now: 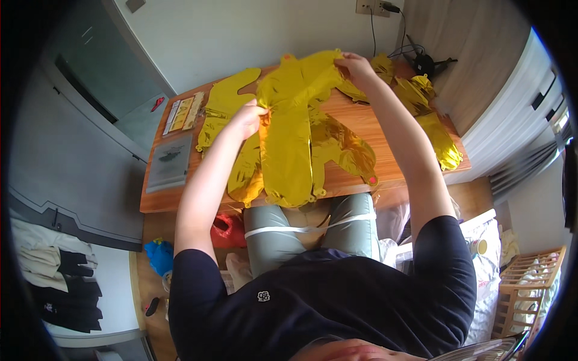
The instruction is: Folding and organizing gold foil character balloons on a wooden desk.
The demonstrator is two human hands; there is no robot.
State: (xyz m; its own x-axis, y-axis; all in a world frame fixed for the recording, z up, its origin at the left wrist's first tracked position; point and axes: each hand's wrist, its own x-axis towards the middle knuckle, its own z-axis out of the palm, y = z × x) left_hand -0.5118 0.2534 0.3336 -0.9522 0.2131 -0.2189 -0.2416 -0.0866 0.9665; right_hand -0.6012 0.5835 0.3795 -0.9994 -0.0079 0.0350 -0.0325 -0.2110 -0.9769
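- Gold foil balloon, uninflated and creased, held spread out in both hands over the middle of the bench; its rounded lower end reaches the near edge, and whether that end touches the wood cannot be told. A small red mark shows near its top.
- Left hand: its grip is grasping the balloon's left edge, thumb and fingers pinched on the foil.
- Right hand: its grip is grasping the upper right corner, higher and farther from the body than the left.
- Wooden bench, with more flat gold foil pieces partly behind the held one: one at lower left, one at right with a red dot near its tip, one at far left.
- Further crumpled gold foil along the bench's right side.
- On the left side, a printed packet and, nearer the person, a translucent grey sleeve.
- Beyond the far right corner foil, a black antenna router with cables.
- Below the bench, a red plastic bag beside the person's leg and a blue bag farther left.
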